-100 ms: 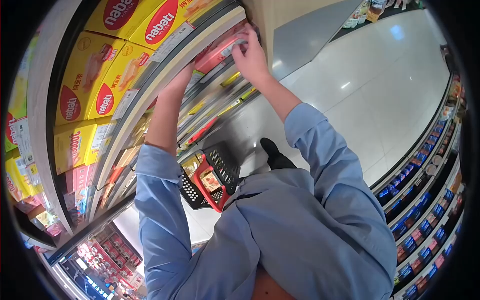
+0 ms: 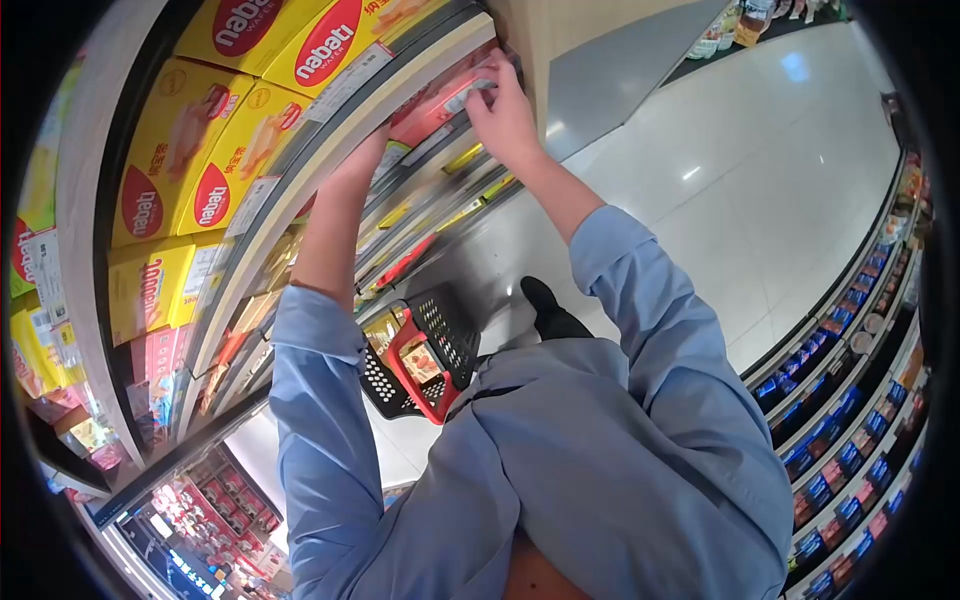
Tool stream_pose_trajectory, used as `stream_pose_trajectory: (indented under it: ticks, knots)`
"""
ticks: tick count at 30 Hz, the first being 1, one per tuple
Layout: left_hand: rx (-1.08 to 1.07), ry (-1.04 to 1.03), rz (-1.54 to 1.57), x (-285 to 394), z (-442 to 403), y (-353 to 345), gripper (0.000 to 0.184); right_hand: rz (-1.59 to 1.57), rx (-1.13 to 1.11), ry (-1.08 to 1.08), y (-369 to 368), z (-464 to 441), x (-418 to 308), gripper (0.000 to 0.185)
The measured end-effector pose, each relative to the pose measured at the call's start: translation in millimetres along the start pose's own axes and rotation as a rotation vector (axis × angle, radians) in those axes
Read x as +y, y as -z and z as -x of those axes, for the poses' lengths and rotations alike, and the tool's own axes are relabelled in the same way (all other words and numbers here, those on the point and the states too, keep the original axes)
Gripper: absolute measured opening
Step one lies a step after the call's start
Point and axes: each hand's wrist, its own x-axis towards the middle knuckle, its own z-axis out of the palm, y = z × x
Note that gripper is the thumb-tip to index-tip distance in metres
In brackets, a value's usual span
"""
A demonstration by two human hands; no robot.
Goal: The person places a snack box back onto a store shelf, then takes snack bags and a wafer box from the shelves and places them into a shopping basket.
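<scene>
My right hand (image 2: 503,118) reaches onto a shelf below the top display, its thumb and fingers closed on the right end of a pinkish-red box (image 2: 430,115). The print on this box is too blurred to read. My left hand (image 2: 362,158) is at the box's other end, with its fingers hidden behind the shelf edge. Whether they grip the box cannot be seen. Just above my left wrist runs the pale shelf edge (image 2: 345,128). Yellow nabati wafer boxes (image 2: 238,155) stand stacked on the shelf above.
A black perforated shopping basket (image 2: 447,325) with a red handle (image 2: 430,405) stands on the floor by my legs, with packages inside. Lower shelves (image 2: 400,225) hold more packages. A grey panel (image 2: 610,85) juts out beyond my right hand. Curved shelves of blue packs (image 2: 840,400) line the right side.
</scene>
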Motion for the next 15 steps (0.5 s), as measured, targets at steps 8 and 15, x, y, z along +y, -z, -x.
stream_pose_trajectory:
  ticks: [8,15]
  knots:
    - [0.091,-0.073,-0.038,-15,0,-6,0.052,0.042,-0.021,-0.041,-13,7,10,0.066]
    - [0.292,-0.334,-0.448,-28,-4,-21,0.05,0.043,-0.058,-0.096,-11,26,13,0.055]
